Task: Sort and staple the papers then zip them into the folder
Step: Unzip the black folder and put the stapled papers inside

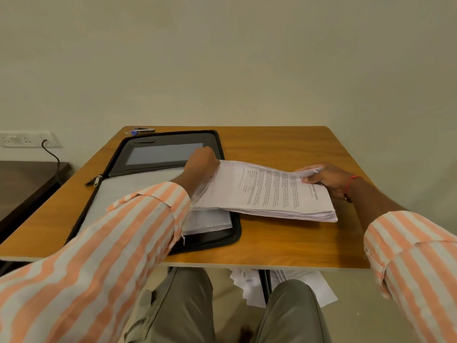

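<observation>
At the left of the table (pixel 284 243) the black folder (pixel 236 233) is lying open and flat, its zipper pull (pixel 95 180) hanging off the left side and its clear plastic sleeves (pixel 210 222) showing in the near half. The stapler (pixel 144 130) is sitting beyond it at the table's far edge, well away from both hands.

My left hand (pixel 201 164) is reaching across the folder and closing on the left edge of the stack of papers (pixel 267 191), fingers curled round the edge and knuckles turned up. The stack is resting partly over the folder's right rim and partly on the bare table, with its left side lifting a little.

I am judging this stack to be thick and fairly heavy, yet floppy: many loose sheets, smooth against one another, ready to fan out or slide if I am tilting them or holding one end only. So I am taking it at the two short edges, where a grip catches every sheet at once.

My right hand (pixel 326 180) is pinching the right edge, thumb pressing on the top sheet and fingers tucked underneath. Both hands are clamped on the stack, set apart by its full length.

Under the table, between my knees, more loose sheets (pixel 321 285) are lying on the floor.
</observation>
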